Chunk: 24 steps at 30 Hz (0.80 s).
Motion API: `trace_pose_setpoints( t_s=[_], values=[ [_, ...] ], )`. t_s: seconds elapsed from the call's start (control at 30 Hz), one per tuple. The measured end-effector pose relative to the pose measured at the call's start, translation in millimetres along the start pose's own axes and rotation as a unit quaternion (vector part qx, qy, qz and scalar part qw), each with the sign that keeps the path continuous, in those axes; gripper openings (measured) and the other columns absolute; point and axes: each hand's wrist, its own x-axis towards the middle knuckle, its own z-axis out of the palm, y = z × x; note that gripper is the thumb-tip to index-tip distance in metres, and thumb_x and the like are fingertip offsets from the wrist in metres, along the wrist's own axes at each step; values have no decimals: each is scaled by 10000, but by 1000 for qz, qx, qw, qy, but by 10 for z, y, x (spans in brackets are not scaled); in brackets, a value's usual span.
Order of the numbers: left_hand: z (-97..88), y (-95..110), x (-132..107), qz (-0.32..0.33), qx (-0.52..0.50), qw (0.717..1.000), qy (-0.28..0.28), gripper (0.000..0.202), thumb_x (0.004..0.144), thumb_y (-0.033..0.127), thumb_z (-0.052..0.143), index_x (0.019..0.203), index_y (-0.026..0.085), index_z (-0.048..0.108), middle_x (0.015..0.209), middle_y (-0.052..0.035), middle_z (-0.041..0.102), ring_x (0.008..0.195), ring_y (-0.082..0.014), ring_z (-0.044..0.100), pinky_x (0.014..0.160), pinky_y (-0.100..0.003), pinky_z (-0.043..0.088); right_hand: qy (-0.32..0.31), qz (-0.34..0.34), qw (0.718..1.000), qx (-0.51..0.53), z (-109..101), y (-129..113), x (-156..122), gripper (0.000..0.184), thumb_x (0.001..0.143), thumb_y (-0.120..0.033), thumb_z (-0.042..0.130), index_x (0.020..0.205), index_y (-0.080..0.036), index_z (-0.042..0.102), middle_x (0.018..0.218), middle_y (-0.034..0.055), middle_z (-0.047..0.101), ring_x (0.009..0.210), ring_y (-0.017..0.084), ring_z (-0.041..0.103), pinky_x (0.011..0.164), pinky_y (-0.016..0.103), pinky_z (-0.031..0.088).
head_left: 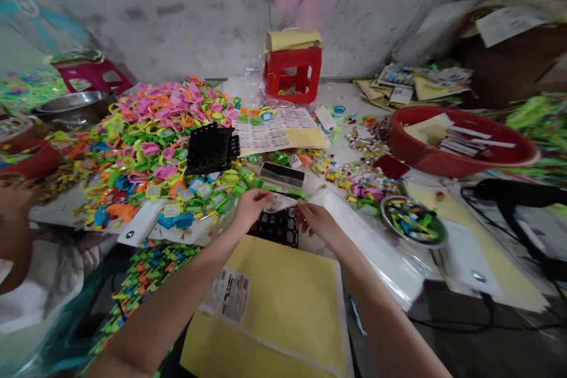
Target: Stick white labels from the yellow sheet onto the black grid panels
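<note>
My left hand [251, 210] pinches the left end of a small white printed sheet [279, 203]. At the sheet's right end, my right hand [313, 217] has thumb and finger closed on its edge. Directly below the sheet lies a black plastic tray with round holes [275, 230], partly covered by the sheet and my hands. Just beyond is a dark-screened phone-like device [282, 175]. A yellow paper-covered board [287, 301] with a printed label lies below my forearms.
A large heap of colourful toy watches [168, 130] spreads left, with another black tray [211, 149] on it. Printed sheets [266, 130] lie behind. Right are a metal bowl [383, 212] and a red basin [460, 168]. Another person's arm [15, 230] shows at far left.
</note>
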Motion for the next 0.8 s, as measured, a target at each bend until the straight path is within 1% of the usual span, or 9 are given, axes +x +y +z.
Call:
trace_pose_setpoints(
  t_s=[0.03, 0.1, 0.2, 0.27, 0.4, 0.5, 0.6, 0.8],
  values=[
    [6, -20, 8, 2, 5, 1000, 3, 296, 687, 419, 735, 786, 141, 716, 782, -66, 727, 705, -176, 653, 673, -284, 500, 0, 1, 1000, 26, -4, 21, 51, 439, 936, -496, 305, 798, -172, 568, 645, 28, 613, 477, 121, 537, 432, 230, 378],
    [25, -50, 22, 3, 15, 1000, 5, 285, 697, 413, 724, 779, 140, 718, 777, -67, 730, 695, -181, 656, 658, -287, 505, 10, -18, 1000, 16, -24, 56, 118, 429, 928, -498, 323, 753, -176, 546, 621, 15, 597, 466, 113, 524, 423, 222, 376],
    [56, -94, 47, -2, 33, 999, 6, 266, 723, 391, 696, 786, 133, 722, 762, -68, 734, 673, -179, 657, 627, -280, 506, 23, -61, 996, -62, -47, 88, 208, 304, 886, -432, 460, 726, -183, 531, 589, -9, 584, 475, 108, 517, 443, 214, 371],
    [63, -128, 70, -4, 47, 999, 7, 250, 741, 372, 679, 795, 132, 722, 765, -70, 737, 675, -178, 662, 626, -278, 508, 34, -70, 992, -97, -57, 93, 284, 234, 869, -359, 499, 721, -183, 541, 578, -14, 583, 496, 114, 529, 480, 218, 374],
    [40, -175, 101, 9, 93, 996, 1, 205, 754, 343, 671, 793, 150, 728, 766, -64, 736, 687, -183, 664, 649, -287, 509, 58, -73, 981, -169, -75, 82, 411, 234, 867, -312, 514, 689, -177, 585, 635, 23, 623, 591, 149, 567, 556, 248, 361],
    [18, -165, 94, 30, 142, 989, 5, 133, 743, 302, 696, 775, 179, 735, 771, -51, 731, 712, -188, 651, 691, -298, 492, 72, -77, 970, -219, -63, 90, 435, 199, 860, -306, 545, 728, -177, 620, 720, 47, 660, 688, 175, 590, 595, 256, 349],
    [6, -142, 81, 46, 179, 983, 4, 83, 756, 264, 695, 788, 201, 740, 801, -44, 735, 738, -188, 649, 726, -298, 485, 73, -74, 963, -249, -23, 119, 419, 190, 850, -329, 578, 739, -182, 626, 759, 54, 673, 721, 185, 597, 601, 255, 341],
    [-2, -164, 105, 56, 222, 973, -7, 110, 797, 273, 672, 835, 198, 743, 821, -47, 742, 739, -187, 661, 705, -282, 495, 80, -64, 953, -285, 30, 147, 395, 185, 834, -379, 613, 800, -197, 613, 842, 52, 682, 757, 185, 599, 601, 250, 334]
  ],
)
